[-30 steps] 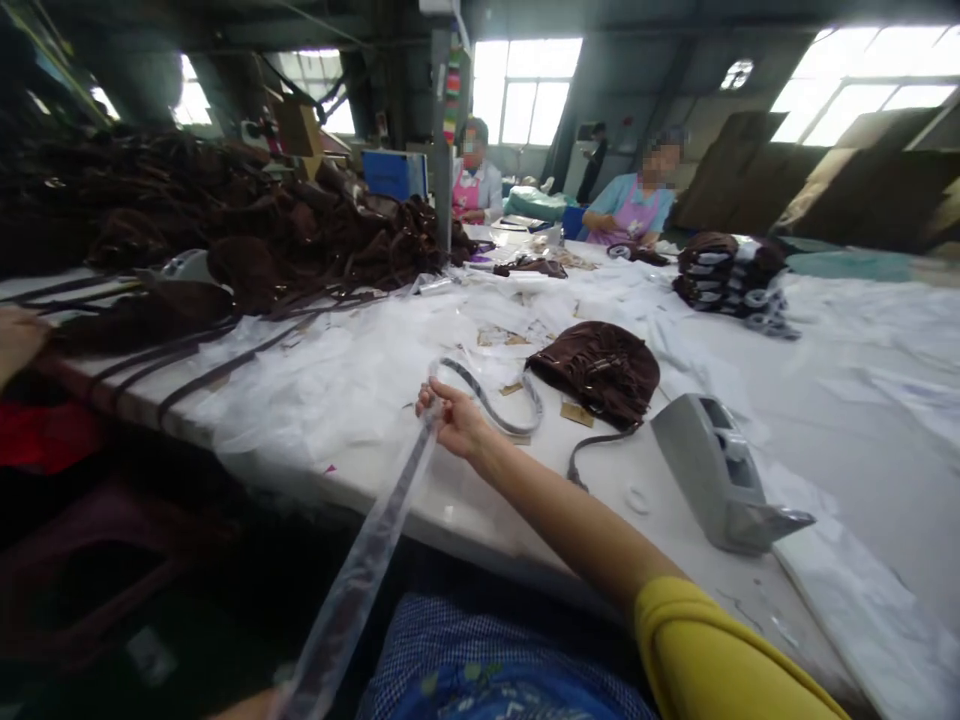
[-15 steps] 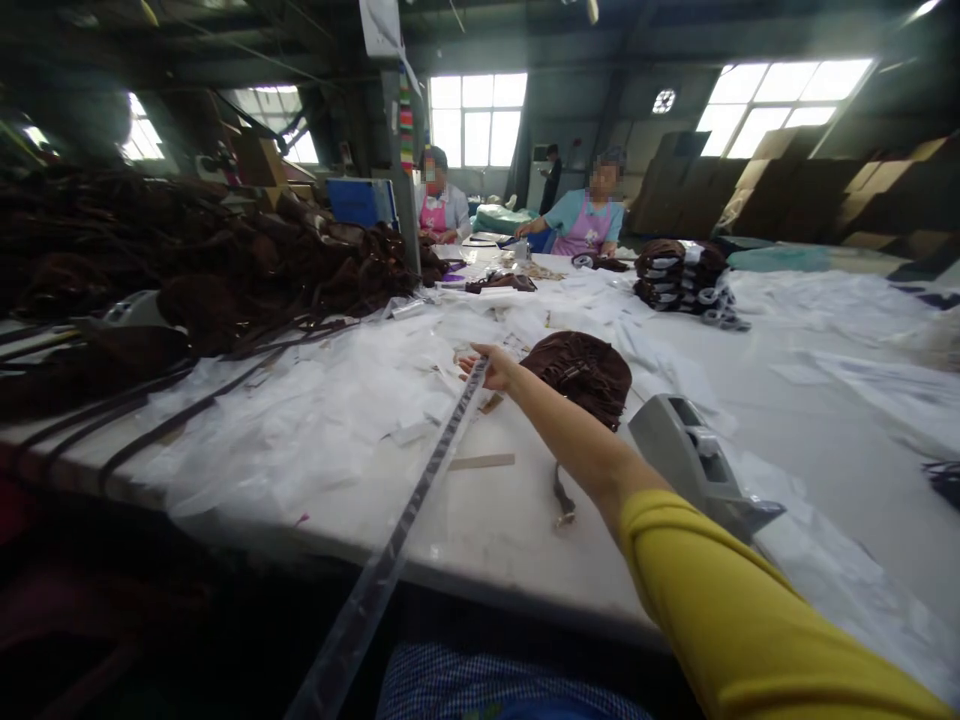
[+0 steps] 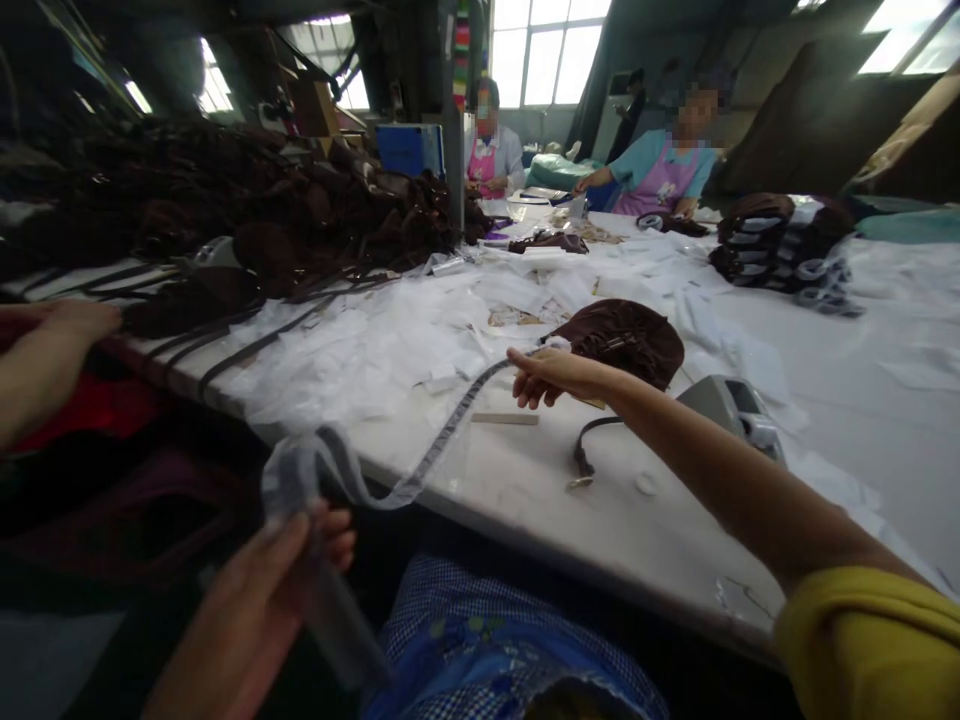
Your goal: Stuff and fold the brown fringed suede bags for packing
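A strap [image 3: 448, 433] sags left of the brown bag [image 3: 626, 340], fingers of the right hand [image 3: 555, 375] and left hand [image 3: 296, 560] gripping it. Plastic [image 3: 406, 489] sheathes most, perhaps all, the lower end being blurred from here; the bag lies unwrapped.

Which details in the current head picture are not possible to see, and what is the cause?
In the head view:
Left hand: its exact grip on the plastic-wrapped strap is blurred.
Grey device: lower part hidden behind the right forearm.
Brown bag: lower edge partly covered by the same forearm.
Co-worker's arm: cut off by the left edge.
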### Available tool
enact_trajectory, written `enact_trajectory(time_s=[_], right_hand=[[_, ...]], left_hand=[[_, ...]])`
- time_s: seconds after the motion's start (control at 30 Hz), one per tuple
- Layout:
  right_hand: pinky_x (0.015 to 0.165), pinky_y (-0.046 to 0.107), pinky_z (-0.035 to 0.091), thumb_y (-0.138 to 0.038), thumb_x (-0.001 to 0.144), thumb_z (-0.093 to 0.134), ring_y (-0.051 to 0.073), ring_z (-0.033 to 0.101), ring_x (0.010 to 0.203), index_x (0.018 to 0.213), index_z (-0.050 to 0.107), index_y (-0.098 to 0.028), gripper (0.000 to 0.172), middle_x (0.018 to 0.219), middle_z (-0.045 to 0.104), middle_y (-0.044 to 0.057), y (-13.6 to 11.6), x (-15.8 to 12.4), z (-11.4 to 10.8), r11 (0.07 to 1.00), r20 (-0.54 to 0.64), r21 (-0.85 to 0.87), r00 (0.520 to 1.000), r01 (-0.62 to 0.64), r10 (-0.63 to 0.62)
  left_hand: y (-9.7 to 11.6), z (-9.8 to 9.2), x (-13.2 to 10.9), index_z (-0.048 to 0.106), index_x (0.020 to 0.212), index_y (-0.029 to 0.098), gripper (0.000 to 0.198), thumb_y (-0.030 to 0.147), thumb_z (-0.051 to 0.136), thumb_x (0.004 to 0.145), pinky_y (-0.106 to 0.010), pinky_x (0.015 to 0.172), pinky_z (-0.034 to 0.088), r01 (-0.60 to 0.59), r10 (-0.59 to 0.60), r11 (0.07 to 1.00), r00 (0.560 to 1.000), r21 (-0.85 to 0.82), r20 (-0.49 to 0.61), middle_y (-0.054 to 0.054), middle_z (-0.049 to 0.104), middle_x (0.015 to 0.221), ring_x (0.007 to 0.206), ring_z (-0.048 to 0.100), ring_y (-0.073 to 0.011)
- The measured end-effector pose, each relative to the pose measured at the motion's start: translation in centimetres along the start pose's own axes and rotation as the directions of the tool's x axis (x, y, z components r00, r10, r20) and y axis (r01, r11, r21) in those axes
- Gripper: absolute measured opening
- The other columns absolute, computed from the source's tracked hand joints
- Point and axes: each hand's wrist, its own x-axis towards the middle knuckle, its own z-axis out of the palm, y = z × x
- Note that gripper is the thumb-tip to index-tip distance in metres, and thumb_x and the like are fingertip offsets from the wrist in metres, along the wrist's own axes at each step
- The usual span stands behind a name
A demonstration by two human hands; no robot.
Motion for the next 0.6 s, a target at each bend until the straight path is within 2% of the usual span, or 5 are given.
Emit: enact_trajectory(time_s=[0.13, 0.2, 0.27, 0.43, 0.6], right_hand=[[0.047, 0.020, 0.042, -0.061, 0.090, 0.054, 0.009, 0.057, 0.050, 0.093, 0.070, -0.016, 0.047, 0.081, 0.074, 0.006, 0.6, -6.2, 7.1, 0.943, 0.103, -0.082, 0.944, 0.321, -0.313], [0.057, 0.024, 0.045, -0.054, 0.088, 0.062, 0.013, 0.062, 0.058, 0.102, 0.070, -0.021, 0.037, 0.075, 0.072, 0.003, 1.7, -8.4, 9.9, 0.894, -0.047, -0.253, 0.918, 0.370, -0.394], [0.067, 0.029, 0.046, -0.054, 0.081, 0.070, 0.021, 0.067, 0.073, 0.114, 0.066, -0.023, 0.046, 0.084, 0.073, 0.005, 3.2, -9.4, 11.7, 0.848, -0.200, -0.423, 0.880, 0.320, -0.432], [0.073, 0.030, 0.043, -0.043, 0.084, 0.069, 0.027, 0.067, 0.092, 0.130, 0.054, -0.026, 0.051, 0.112, 0.071, 0.010, 7.4, -8.4, 11.8, 0.770, -0.376, -0.624, 0.813, 0.131, -0.444], [0.065, 0.025, 0.040, -0.034, 0.085, 0.067, 0.017, 0.065, 0.072, 0.104, 0.068, -0.023, 0.022, 0.086, 0.073, 0.003, 9.0, -7.7, 8.9, 0.841, -0.271, -0.507, 0.892, 0.186, -0.361]], left_hand=[[-1.5, 10.1, 1.9, 0.068, 0.102, 0.013, 0.021, 0.026, 0.069, 0.085, -0.033, 0.091, 0.056, -0.060, 0.094, 0.986, 0.969, -0.153, 0.228, -0.010, 0.075, 0.105, 0.095, 0.072, -0.0206], [-3.1, 13.8, 2.9, 0.067, 0.101, 0.013, 0.017, 0.024, 0.065, 0.088, -0.034, 0.093, 0.055, -0.061, 0.121, 0.976, 0.951, -0.209, 0.284, -0.010, 0.075, 0.108, 0.101, 0.071, -0.0211], [-4.7, 16.3, 3.5, 0.065, 0.099, 0.013, 0.013, 0.022, 0.061, 0.090, -0.036, 0.093, 0.055, -0.044, 0.119, 0.969, 0.946, -0.245, 0.301, -0.011, 0.074, 0.109, 0.102, 0.071, -0.0205], [-7.1, 19.2, 4.2, 0.062, 0.100, 0.013, 0.011, 0.017, 0.055, 0.093, -0.033, 0.089, 0.056, 0.056, 0.042, 0.965, 0.932, -0.257, 0.361, -0.011, 0.073, 0.112, 0.096, 0.072, -0.0170], [-7.0, 17.4, 5.2, 0.066, 0.101, 0.012, 0.028, 0.037, 0.054, 0.095, -0.033, 0.080, 0.059, 0.014, -0.034, 0.999, 0.855, 0.043, 0.518, -0.014, 0.075, 0.104, 0.090, 0.073, -0.0195]])
